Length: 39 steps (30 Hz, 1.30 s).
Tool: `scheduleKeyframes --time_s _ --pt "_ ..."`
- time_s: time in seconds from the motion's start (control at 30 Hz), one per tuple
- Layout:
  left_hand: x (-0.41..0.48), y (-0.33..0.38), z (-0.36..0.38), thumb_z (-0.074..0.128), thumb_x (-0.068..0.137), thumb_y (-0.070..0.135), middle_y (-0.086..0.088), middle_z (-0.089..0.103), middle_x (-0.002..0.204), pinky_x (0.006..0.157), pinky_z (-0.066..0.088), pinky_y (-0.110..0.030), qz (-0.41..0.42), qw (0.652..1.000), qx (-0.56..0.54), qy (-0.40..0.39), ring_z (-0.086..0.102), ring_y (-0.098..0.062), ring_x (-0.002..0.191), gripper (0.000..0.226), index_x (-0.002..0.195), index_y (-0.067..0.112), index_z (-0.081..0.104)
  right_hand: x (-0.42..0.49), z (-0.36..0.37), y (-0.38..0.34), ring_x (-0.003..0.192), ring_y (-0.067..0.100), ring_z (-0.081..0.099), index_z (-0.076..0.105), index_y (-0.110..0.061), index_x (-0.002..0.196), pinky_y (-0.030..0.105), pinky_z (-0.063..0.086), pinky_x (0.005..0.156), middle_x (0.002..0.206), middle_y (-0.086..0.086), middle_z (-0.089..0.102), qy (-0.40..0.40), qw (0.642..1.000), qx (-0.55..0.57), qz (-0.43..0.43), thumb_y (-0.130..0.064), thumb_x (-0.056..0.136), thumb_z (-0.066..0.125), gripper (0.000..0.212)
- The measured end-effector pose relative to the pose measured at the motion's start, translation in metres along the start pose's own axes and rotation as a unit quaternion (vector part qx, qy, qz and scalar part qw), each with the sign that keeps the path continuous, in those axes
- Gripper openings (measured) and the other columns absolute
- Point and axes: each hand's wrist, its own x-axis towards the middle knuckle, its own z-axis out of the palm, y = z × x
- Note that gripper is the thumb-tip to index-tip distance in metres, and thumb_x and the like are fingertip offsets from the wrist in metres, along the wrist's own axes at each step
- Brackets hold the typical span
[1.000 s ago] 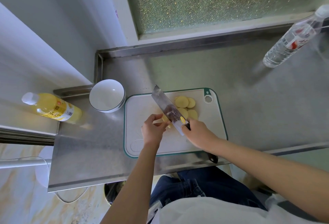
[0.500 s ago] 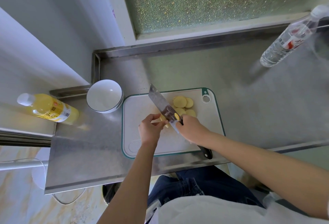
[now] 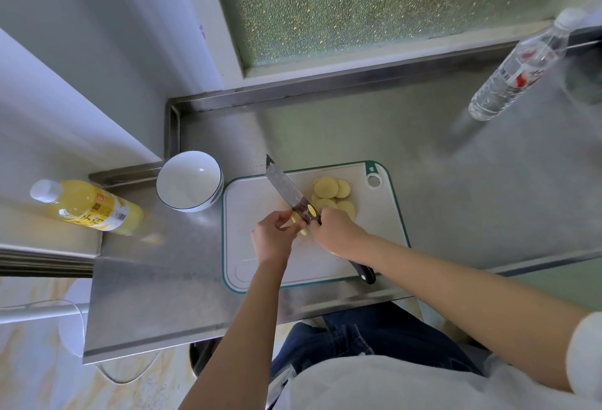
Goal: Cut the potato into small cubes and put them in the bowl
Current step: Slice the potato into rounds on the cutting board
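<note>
1. Soft daylight comes through the frosted window (image 3: 374, 2) at the top, and the scene is evenly bright.
2. The steel counter (image 3: 456, 197) gives back a dull, hazy sheen.
3. A faint, smeared shadow trails from the water bottle (image 3: 514, 74) toward the lower left.
4. Wide-angle distortion bends straight edges. The water bottle and the yellow bottle (image 3: 88, 207) lean outward.
5. The centre is fairly sharp, the corners are soft, and the water bottle is slightly blurred.

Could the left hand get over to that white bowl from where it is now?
Probably yes. The bowl stands just off the far left corner of the cutting board; only bare board lies between it and the left hand, though that hand is holding a potato piece.
</note>
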Motion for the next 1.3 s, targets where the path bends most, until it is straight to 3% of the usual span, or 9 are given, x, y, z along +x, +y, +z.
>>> scheduleKeyframes --time_s 0.1,0.2,0.37,0.63,0.87,0.97,1.07,1.17,1.3 --pt "0.001 0.000 0.001 0.079 0.070 0.012 -0.002 0.072 0.091 0.081 0.057 -0.041 -0.007 1.000 -0.001 -0.003 0.068 -0.023 0.083 0.028 0.097 0.014 0.070 -0.003 -0.001 0.004 0.053 0.010 0.037 0.044 -0.008 0.087 0.023 0.027 0.047 0.063 -0.002 0.040 -0.004 1.000 0.009 0.002 -0.022 0.097 0.042 0.016" --pt "0.000 0.001 0.001 0.078 0.071 0.010 -0.004 0.072 0.096 0.081 0.057 -0.039 -0.006 1.000 -0.011 -0.005 0.068 -0.023 0.085 0.031 0.101 0.012 0.070 -0.009 -0.001 0.013 0.057 0.014 0.040 0.039 -0.015 0.071 0.026 0.030 0.051 0.064 -0.002 0.040 -0.010 1.000 0.001 0.011 -0.025 0.097 0.040 0.028" --pt "-0.003 0.001 0.004 0.076 0.073 0.006 -0.003 0.068 0.097 0.070 0.056 -0.025 -0.007 1.000 -0.028 -0.005 0.063 -0.013 0.074 0.034 0.106 0.009 0.069 -0.022 0.000 0.024 0.057 0.008 0.036 0.030 -0.021 0.065 0.022 0.027 0.049 0.067 -0.003 0.038 -0.015 1.000 -0.010 0.018 -0.019 0.097 0.038 0.033" --pt "0.001 -0.005 0.005 0.076 0.075 0.012 -0.005 0.071 0.100 0.082 0.057 -0.040 -0.009 0.999 -0.038 0.000 0.062 -0.008 0.063 0.038 0.112 0.007 0.067 -0.015 0.004 0.014 0.079 0.024 0.045 0.037 -0.016 0.072 0.027 0.031 0.055 0.074 0.002 0.043 -0.008 1.000 -0.006 0.023 -0.024 0.098 0.038 0.027" --pt "0.005 -0.004 0.003 0.075 0.077 0.016 -0.005 0.073 0.095 0.080 0.057 -0.037 -0.008 0.999 -0.032 0.001 0.066 -0.017 0.065 0.034 0.109 0.009 0.070 -0.005 0.008 0.009 0.064 0.020 0.044 0.032 -0.020 0.064 0.028 0.032 0.053 0.065 -0.002 0.039 -0.007 0.999 0.008 0.032 -0.022 0.097 0.040 0.034" --pt "0.005 -0.006 0.004 0.074 0.077 0.014 -0.006 0.073 0.096 0.079 0.058 -0.035 -0.014 0.999 -0.045 -0.004 0.065 -0.015 0.066 0.031 0.107 0.010 0.070 -0.002 0.010 0.004 0.077 0.025 0.047 0.051 -0.007 0.082 0.028 0.035 0.066 0.072 0.004 0.049 -0.003 0.999 0.016 0.030 -0.020 0.097 0.041 0.023" --pt "0.004 -0.007 0.003 0.073 0.077 0.014 -0.003 0.074 0.088 0.077 0.059 -0.037 -0.015 0.999 -0.052 -0.007 0.064 -0.010 0.061 0.025 0.103 0.012 0.072 0.001 0.012 0.000 0.079 0.025 0.047 0.056 0.004 0.108 0.029 0.035 0.062 0.088 0.014 0.054 -0.004 0.999 0.019 0.026 -0.019 0.096 0.041 0.030" --pt "0.006 -0.007 0.002 0.074 0.077 0.014 -0.004 0.074 0.091 0.076 0.059 -0.035 -0.025 0.998 -0.059 -0.010 0.063 -0.007 0.059 0.026 0.103 0.012 0.072 0.002 0.014 0.003 0.079 0.025 0.048 0.056 0.000 0.104 0.028 0.035 0.059 0.086 0.011 0.051 -0.006 1.000 0.008 0.019 -0.019 0.096 0.041 0.025" --pt "0.007 -0.004 0.000 0.075 0.076 0.012 -0.004 0.074 0.092 0.077 0.059 -0.036 -0.021 0.999 -0.046 -0.012 0.061 -0.005 0.056 0.028 0.104 0.010 0.071 0.004 0.017 0.004 0.066 0.021 0.047 0.053 -0.004 0.098 0.022 0.027 0.047 0.065 0.001 0.043 -0.002 1.000 -0.010 0.011 -0.018 0.097 0.040 0.019"
